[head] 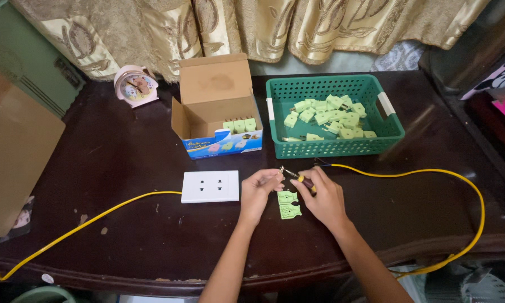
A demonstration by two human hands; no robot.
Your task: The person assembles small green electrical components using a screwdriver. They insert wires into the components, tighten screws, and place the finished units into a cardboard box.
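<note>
Working on a small metal plug piece [282,170], pinched in the left hand [259,188] fingertips near the middle of the tabletop [123,151], a little toward the front edge. Right hand [323,197] is gripping a small screwdriver [298,178], tip meeting that piece. Two pale green plug shell halves [289,204] are lying open on the wood between the hands. Judging by this, the screw-fastening step is in hand; next move probably calls for a steady tip and closing the halves. Yellow cable [420,175] is looping from the hands round toward the right edge. White double socket plate [210,186] is sitting just left of the left hand. Green basket [333,147] of plugs and open cardboard box [214,106] are standing toward the back edge, pink alarm clock [134,85] near the back-left corner.
</note>
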